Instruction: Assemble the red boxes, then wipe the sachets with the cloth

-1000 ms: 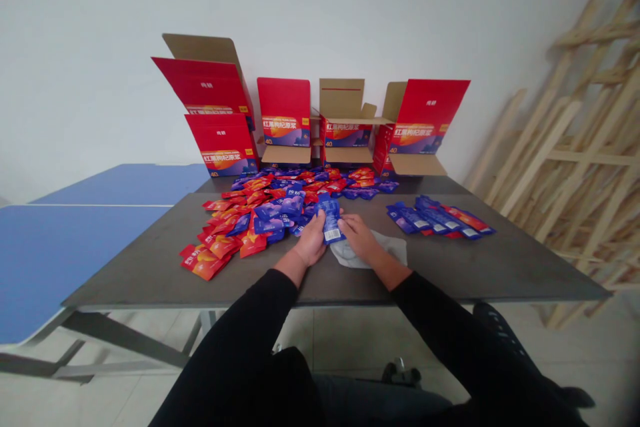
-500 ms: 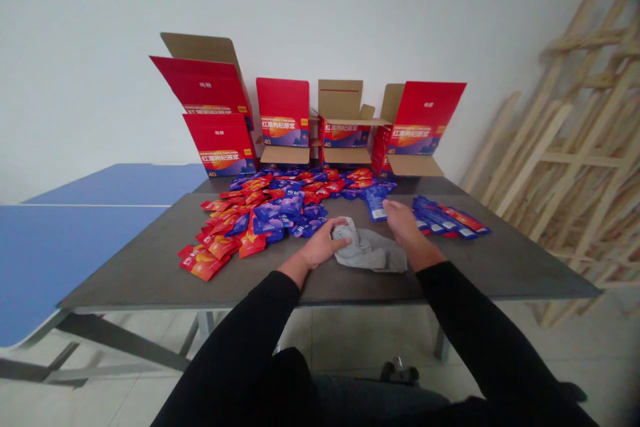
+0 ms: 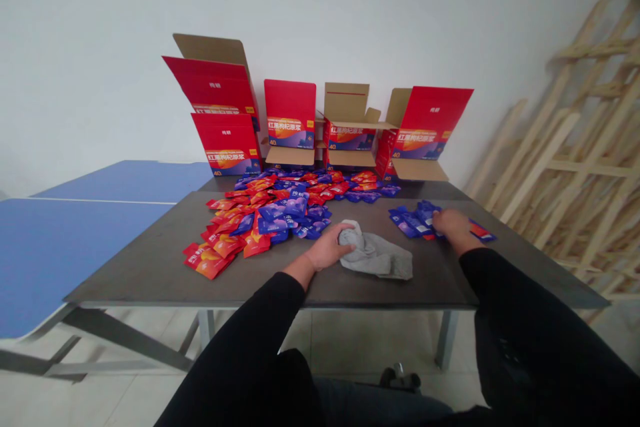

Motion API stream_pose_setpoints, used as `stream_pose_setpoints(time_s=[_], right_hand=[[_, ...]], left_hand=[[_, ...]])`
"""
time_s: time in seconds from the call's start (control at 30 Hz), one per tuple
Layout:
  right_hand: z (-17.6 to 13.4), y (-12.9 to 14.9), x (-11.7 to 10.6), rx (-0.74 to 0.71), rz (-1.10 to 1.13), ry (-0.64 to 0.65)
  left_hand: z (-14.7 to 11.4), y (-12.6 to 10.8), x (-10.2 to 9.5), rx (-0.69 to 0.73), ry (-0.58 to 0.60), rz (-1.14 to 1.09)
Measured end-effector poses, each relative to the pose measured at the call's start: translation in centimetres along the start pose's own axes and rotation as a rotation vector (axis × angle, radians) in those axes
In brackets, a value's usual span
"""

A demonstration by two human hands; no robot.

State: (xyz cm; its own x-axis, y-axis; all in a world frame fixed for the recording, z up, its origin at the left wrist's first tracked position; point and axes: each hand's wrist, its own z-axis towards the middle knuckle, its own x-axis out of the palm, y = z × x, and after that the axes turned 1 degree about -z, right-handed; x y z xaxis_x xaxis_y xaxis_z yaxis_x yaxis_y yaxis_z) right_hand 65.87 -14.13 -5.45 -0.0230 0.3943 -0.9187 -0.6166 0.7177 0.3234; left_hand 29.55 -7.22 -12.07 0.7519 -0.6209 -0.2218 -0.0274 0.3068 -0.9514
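Note:
My left hand (image 3: pixel 329 248) is closed around the left end of a crumpled grey cloth (image 3: pixel 383 257) lying near the table's front. Over at the right, my right hand (image 3: pixel 454 228) is closed with its fingertips on a blue pouch (image 3: pixel 427 211), above a small group of blue and red pouches (image 3: pixel 406 223). The hand covers part of that group. To the left of the cloth spreads a big heap of red pouches (image 3: pixel 216 257) and blue pouches (image 3: pixel 295 203), reaching back toward the boxes.
Open red cartons stand along the back of the dark table (image 3: pixel 150 260), among them a stacked pair at left (image 3: pixel 230 147) and one at far right (image 3: pixel 420 137). A blue table-tennis table (image 3: pixel 100 227) adjoins on the left. Wooden frames (image 3: pixel 575 147) lean at right.
My right hand has moved right with the blue pouch, from beside the cloth to the small group. My left hand stays on the cloth. The view has shifted slightly.

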Motion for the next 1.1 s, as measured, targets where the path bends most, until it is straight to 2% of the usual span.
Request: stream_pose_setpoints(time_s=[0.07, 0.1, 0.2, 0.3, 0.37, 0.5, 0.57, 0.7, 0.8, 0.87, 1.1], right_hand=[[-0.4, 0.6, 0.4, 0.03, -0.089, -0.061], [-0.8, 1.2, 0.6, -0.007, -0.115, -0.097], [-2.5, 4.0, 1.3, -0.3, -0.08, -0.112], [-4.5, 8.2, 2.3, -0.578, 0.073, 0.006], [-6.0, 11.2, 3.2, -0.719, 0.237, 0.131], [-9.0, 16.5, 6.0, -0.848, 0.467, 0.436], [-9.9, 18.7, 7.5, -0.84, 0.533, 0.508], [-9.9, 21.8, 9.9, -0.722, 0.519, 0.435], [-9.1, 23.1, 11.0, -0.696, 0.492, 0.393], [-8.6, 23.6, 11.5, -0.72, 0.482, 0.383], [-8.7, 24.9, 11.8, -0.975, 0.358, 0.242]], left_hand=[[0.0, 0.0, -0.1, 0.036, 0.003, 0.05], [0.0, 0.0, -0.1, 0.05, 0.006, 0.073], [0.0, 0.0, -0.2, 0.069, 0.014, 0.12], [0.0, -0.2, -0.1, 0.095, -0.007, 0.161], [-0.1, -0.4, -0.1, 0.118, -0.041, 0.226], [-0.3, -0.9, -0.2, 0.142, -0.121, 0.402], [-0.4, -1.0, -0.3, 0.148, -0.157, 0.455], [-0.4, -1.0, -0.3, 0.159, -0.18, 0.499], [-0.4, -1.0, -0.2, 0.169, -0.19, 0.525], [-0.5, -1.0, -0.1, 0.176, -0.202, 0.55], [-0.6, -1.3, -0.1, 0.167, -0.215, 0.622]])
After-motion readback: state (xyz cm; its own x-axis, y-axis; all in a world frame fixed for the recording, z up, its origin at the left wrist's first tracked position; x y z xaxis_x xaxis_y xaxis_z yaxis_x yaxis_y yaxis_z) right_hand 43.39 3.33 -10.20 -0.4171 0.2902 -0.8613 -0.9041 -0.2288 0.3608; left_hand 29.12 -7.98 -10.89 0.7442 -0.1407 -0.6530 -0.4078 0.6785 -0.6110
